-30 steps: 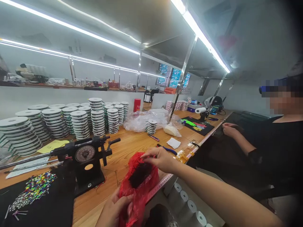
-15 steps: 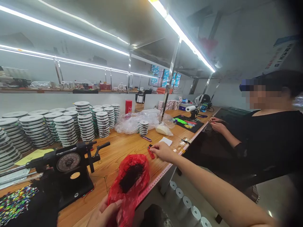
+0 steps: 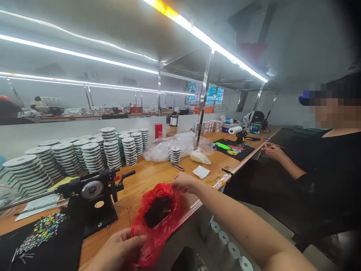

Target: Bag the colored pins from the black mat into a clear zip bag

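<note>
A red plastic bag stands with its mouth spread at the table's front edge. A tangle of thin, dark, wiry pieces fills it. My left hand grips the bag's near side, thumb on the outside. At the far right rim my right hand has its fingers bent together on the red plastic. What lies under the right palm is hidden. To the left stands a black winding machine with a crank handle.
Stacked white spools line the back left. Colourful small pieces lie on a black cloth. A folded white paper, a clear plastic heap and a metal post stand beyond. A co-worker's hand is at right.
My right hand has moved left and nearer, from beside a small red object on the table to the bag's rim. My left hand still holds the bag. The view has shifted slightly.
</note>
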`<act>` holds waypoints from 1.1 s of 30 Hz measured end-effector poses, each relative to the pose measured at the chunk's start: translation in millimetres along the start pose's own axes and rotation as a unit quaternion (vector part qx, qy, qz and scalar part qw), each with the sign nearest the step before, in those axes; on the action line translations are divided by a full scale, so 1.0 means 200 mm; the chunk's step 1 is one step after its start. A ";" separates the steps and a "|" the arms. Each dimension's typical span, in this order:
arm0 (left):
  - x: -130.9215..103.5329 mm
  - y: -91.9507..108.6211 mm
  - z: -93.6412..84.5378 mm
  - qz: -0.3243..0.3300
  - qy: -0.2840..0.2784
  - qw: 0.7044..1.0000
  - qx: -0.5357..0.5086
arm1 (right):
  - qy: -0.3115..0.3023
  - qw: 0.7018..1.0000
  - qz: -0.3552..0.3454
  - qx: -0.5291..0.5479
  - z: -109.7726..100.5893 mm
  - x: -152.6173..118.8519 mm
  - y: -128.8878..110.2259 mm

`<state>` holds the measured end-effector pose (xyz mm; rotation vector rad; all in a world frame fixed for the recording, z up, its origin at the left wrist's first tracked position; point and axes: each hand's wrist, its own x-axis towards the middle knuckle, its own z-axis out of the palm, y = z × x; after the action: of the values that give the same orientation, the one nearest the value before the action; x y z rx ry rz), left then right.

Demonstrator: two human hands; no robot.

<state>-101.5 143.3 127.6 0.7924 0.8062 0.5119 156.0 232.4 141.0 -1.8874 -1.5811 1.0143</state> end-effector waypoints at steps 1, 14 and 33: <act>0.00 0.03 0.01 0.002 0.007 1.000 0.021 | -0.002 1.000 -0.003 0.010 -0.01 -0.01 -0.01; 0.15 0.50 0.26 0.167 0.107 0.944 0.264 | -0.015 0.975 -0.218 0.046 0.00 -0.28 -0.14; 0.25 0.36 0.19 0.183 0.123 0.867 0.447 | 0.077 0.929 -0.183 -0.313 -0.12 -0.30 0.08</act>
<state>-50.2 204.7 179.5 1.7932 1.1559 0.5780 182.2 173.2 157.4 -1.8641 -2.2228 0.1955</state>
